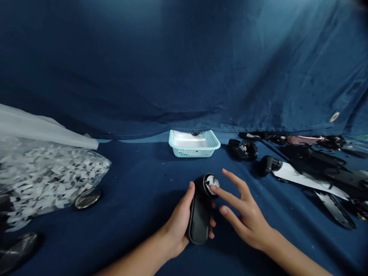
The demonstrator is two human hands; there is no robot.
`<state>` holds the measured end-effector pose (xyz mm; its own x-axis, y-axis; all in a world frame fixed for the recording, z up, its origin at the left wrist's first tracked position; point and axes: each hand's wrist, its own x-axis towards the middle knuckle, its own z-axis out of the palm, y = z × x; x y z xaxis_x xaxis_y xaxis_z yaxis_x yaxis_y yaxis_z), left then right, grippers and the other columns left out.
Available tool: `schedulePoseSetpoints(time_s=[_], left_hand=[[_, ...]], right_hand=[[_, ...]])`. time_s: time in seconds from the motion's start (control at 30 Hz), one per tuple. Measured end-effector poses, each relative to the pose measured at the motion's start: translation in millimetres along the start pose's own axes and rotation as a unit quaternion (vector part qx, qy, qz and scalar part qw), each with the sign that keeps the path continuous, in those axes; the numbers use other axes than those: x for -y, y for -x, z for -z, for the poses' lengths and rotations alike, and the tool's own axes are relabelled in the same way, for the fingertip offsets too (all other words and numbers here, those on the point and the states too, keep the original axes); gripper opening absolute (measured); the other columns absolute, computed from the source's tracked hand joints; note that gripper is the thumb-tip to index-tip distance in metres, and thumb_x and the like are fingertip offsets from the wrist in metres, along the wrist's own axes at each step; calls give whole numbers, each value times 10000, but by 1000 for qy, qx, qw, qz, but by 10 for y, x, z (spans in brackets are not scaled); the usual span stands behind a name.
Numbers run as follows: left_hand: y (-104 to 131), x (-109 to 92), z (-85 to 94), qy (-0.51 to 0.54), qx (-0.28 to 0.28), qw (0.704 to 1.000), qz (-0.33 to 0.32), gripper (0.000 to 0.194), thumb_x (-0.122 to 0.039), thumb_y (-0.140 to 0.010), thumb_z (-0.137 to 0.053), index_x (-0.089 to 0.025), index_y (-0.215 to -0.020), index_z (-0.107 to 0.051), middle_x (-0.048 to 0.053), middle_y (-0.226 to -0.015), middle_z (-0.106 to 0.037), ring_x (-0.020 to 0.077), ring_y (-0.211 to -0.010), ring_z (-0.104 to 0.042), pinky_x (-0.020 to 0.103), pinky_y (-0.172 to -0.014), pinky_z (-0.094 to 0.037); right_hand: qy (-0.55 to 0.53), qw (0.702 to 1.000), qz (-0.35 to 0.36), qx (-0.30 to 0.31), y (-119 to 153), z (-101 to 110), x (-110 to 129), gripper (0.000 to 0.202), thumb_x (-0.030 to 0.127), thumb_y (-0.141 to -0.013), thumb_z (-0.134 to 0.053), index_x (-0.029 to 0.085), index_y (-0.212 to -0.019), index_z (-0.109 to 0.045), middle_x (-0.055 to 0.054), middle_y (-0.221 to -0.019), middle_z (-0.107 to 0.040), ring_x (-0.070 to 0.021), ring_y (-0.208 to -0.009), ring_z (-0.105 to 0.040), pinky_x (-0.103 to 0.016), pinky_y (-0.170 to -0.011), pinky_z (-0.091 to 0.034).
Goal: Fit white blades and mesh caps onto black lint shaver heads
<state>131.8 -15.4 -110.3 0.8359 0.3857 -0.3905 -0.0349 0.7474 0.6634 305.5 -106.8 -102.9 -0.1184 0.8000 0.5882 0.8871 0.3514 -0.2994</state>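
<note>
My left hand [181,220] is wrapped around a black plastic housing [199,220], long and rounded, held upright above the blue cloth. At its top is a round end facing right, with a white part [212,181] set inside the ring. My right hand [247,214] has its fingers spread, and one fingertip touches or nearly touches that white part. Nothing shows gripped in the right hand. The left fingertips curl out from behind the housing, and its back is hidden.
A clear bag of small white pieces [57,176] lies at left beside a dark oval piece [87,197]. A light-blue basket [188,152] stands ahead. Right of it are a black part [243,149] and a pile of black and white parts [309,179]. A blue curtain [172,69] hangs behind.
</note>
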Motion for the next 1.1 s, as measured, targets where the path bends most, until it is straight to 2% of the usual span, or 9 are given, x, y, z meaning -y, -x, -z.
schedulePoseSetpoints(time_s=[0.17, 0.27, 0.5, 0.6, 0.77, 0.93, 1.1], left_hand=[[16, 9, -28, -29, -11, 999, -19, 779, -769, -841, -311, -76, -980, -637, 98, -651, -655, 163, -490, -612, 262, -518, -488], [32, 8, -43, -37, -26, 999, -15, 780, -768, -837, -327, -71, -1006, -634, 92, -642, -654, 164, -480, -606, 265, -514, -483], [26, 13, -31, -23, -14, 1000, -6, 823, -797, -817, -308, -65, -981, -645, 104, -646, -657, 162, -499, -619, 250, -523, -477], [29, 23, -38, -20, -23, 999, -16, 812, -792, -819, -317, -67, -985, -643, 99, -641, -653, 158, -492, -616, 243, -510, -471], [52, 35, -90, -31, -51, 997, -46, 720, -744, -847, -361, -105, -1056, -619, 64, -655, -647, 148, -478, -601, 243, -487, -478], [68, 32, -120, -50, -57, 995, -57, 697, -741, -842, -376, -117, -1042, -611, 40, -629, -629, 127, -429, -558, 223, -446, -445], [69, 29, -109, -53, -54, 996, -39, 735, -765, -827, -356, -102, -1017, -610, 45, -605, -621, 134, -433, -563, 223, -451, -428]], right_hand=[[133, 990, 4, -51, -27, 55, 76, 473, 311, -914, -491, 345, -1384, -452, -61, -1574, -158, -386, -1368, -296, -612, -1039, -283], [162, 984, -11, -73, -38, 90, 85, 436, 339, -913, -480, 346, -1349, -494, -44, -1578, -162, -391, -1362, -310, -621, -1054, -241], [134, 988, 3, -77, -21, 130, 47, 336, 300, -901, -496, 269, -1216, -608, -69, -1492, -365, -348, -1316, -405, -603, -1100, -196], [112, 991, 26, -72, -14, 127, 71, 299, 298, -881, -526, 261, -1154, -642, -62, -1484, -382, -351, -1291, -439, -606, -1103, -197], [111, 991, 48, -51, -19, 97, 124, 408, 303, -893, -507, 260, -1297, -538, -89, -1488, -368, -342, -1299, -427, -606, -1098, -205], [94, 994, -26, -53, -18, 71, 131, 357, 328, -941, -430, 263, -1278, -530, -94, -1486, -358, -333, -1338, -366, -601, -1096, -208], [-5, 992, -105, -66, 11, 71, 121, 280, 332, -960, -402, 271, -1148, -601, -70, -1463, -384, -327, -1316, -392, -583, -1053, -312]])
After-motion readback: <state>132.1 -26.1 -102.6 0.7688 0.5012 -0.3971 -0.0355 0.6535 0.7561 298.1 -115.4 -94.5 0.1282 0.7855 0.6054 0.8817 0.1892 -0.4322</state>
